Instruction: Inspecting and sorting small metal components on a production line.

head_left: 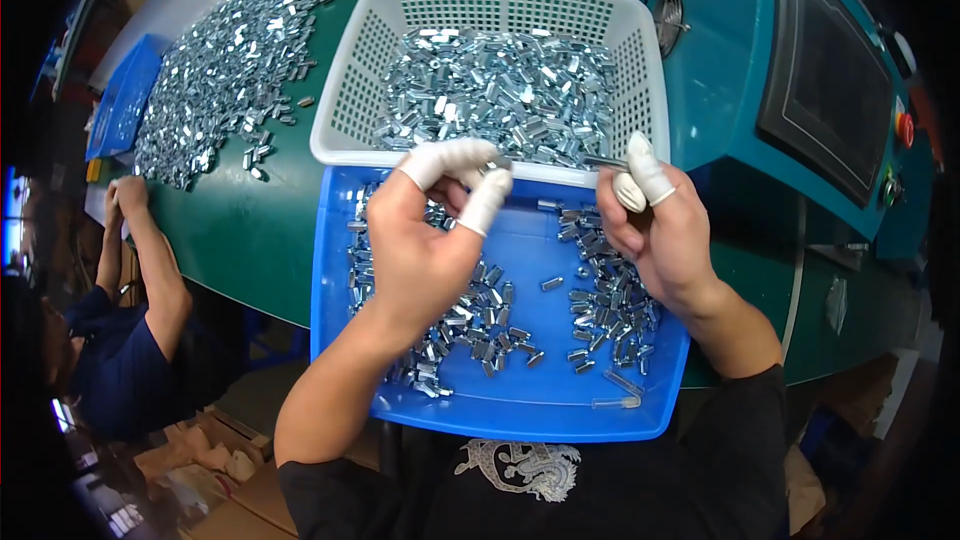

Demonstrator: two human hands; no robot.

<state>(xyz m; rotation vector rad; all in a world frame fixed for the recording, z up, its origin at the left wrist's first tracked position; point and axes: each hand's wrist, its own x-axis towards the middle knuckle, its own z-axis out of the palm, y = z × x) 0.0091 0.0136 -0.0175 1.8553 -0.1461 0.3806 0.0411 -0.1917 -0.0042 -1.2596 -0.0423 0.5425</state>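
My left hand [425, 240] is raised over the blue tray [520, 410], with white finger cots on thumb and forefinger pinching a small shiny metal nut [493, 168]. My right hand [660, 230], also wearing finger cots, grips a thin metal rod [605, 163] that points left toward the nut. Several small silver hex nuts [600, 305] lie scattered in the blue tray under both hands. A white perforated basket [350, 90] just beyond the tray is filled with more of the same nuts.
A large pile of nuts [220, 70] lies on the green table [240, 230] at upper left. A teal machine with a dark screen [825, 80] stands at right. Another person [130, 320] in dark blue sits at left. Cardboard boxes [210, 470] lie below.
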